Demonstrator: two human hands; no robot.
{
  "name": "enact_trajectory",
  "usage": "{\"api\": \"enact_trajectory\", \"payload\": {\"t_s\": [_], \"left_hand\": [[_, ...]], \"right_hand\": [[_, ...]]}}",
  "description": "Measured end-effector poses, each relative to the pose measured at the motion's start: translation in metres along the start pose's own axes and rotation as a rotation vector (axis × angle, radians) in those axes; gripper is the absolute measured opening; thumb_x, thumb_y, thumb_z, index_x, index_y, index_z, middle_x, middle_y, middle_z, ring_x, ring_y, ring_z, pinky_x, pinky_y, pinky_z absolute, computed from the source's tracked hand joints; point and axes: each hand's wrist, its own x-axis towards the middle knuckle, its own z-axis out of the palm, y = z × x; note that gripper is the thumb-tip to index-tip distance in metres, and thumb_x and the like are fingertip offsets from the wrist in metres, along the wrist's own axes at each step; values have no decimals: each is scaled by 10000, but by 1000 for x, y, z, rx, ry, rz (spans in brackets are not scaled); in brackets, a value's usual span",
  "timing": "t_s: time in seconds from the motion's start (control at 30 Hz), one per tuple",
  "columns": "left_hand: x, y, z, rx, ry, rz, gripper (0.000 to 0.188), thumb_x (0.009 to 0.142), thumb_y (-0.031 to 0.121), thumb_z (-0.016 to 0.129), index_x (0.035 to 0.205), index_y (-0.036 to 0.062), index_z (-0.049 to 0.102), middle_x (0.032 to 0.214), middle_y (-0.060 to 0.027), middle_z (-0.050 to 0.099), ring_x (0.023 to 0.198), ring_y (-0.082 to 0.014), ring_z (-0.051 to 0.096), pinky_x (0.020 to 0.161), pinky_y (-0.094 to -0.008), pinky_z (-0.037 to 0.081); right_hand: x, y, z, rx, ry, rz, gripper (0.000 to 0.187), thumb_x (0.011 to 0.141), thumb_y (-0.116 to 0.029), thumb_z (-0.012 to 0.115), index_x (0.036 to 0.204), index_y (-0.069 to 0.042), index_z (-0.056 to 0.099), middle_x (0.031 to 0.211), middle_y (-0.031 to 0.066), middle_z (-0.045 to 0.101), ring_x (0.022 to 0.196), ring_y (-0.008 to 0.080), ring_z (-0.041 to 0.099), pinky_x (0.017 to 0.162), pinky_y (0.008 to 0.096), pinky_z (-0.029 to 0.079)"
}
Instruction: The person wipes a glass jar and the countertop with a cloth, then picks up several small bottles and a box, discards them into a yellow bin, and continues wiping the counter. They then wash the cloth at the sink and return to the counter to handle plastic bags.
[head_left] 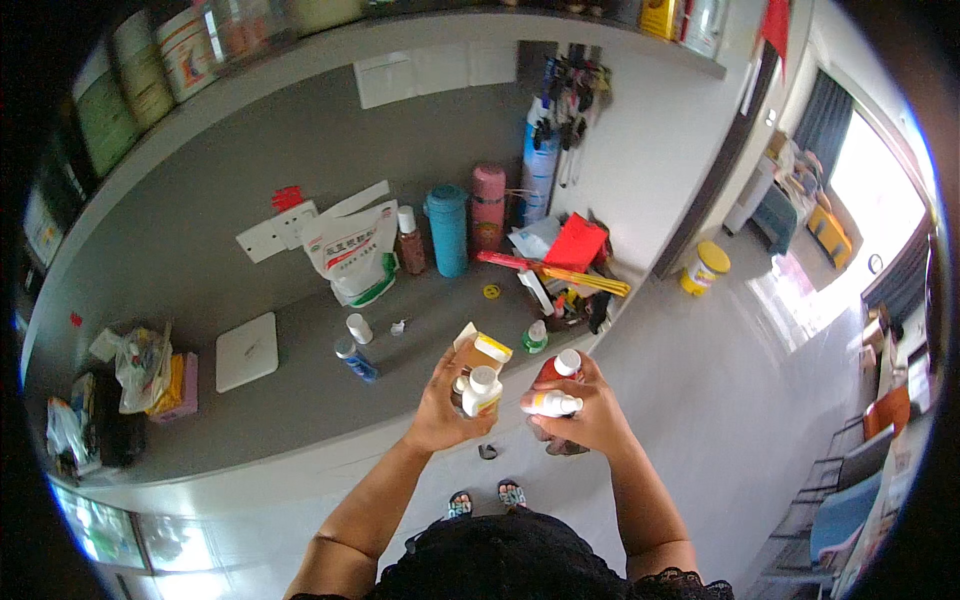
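My left hand point(441, 410) is closed round a white bottle point(482, 388) and an open-topped cardboard box point(488, 350) with a yellow and white flap. Something small and pale shows beside the bottle; I cannot make out what. In my right hand point(602, 410) are a red bottle with a white cap point(567, 364) and a white bottle with a narrow tip point(552, 403). A dark, crumpled-looking item hangs under that hand. Both hands are held up over the counter's front edge. Just beyond them stands a small green bottle with a clear cap point(535, 337).
On the counter point(300, 400) stand a blue bottle point(356, 360), a white bottle point(359, 328), a white pouch point(352, 250), a brown bottle point(410, 243), a blue tumbler point(448, 232) and a pink flask point(488, 208). Clutter fills the right corner. A shelf point(450, 25) overhangs the back.
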Motion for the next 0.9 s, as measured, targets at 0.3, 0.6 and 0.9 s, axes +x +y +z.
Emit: {"api": "enact_trajectory", "payload": {"t_s": [0.3, 0.6, 0.9], "left_hand": [[40, 26, 122, 71, -328, 46, 977, 592, 144, 773, 1427, 24, 281, 1429, -239, 285, 1297, -306, 367, 1046, -378, 330], [108, 8, 363, -130, -529, 150, 1013, 605, 136, 775, 1452, 55, 225, 1445, -205, 275, 1288, -290, 391, 959, -378, 453], [205, 9, 580, -212, -577, 84, 992, 598, 130, 773, 1441, 59, 253, 1406, -188, 321, 1276, -298, 404, 989, -404, 421]], "right_hand": [[-65, 47, -61, -81, 158, 378, 453, 593, -346, 780, 1019, -209, 710, 1306, 220, 461, 1123, 365, 545, 943, 407, 453], [-157, 165, -233, -150, 426, 518, 438, 585, -317, 795, 1001, -202, 719, 1319, 224, 460, 1105, 348, 561, 928, 410, 459], [-185, 302, -426, -10, 482, 592, 332, 616, -267, 782, 943, -235, 739, 1165, 145, 602, 1193, 291, 479, 976, 411, 420]]}}
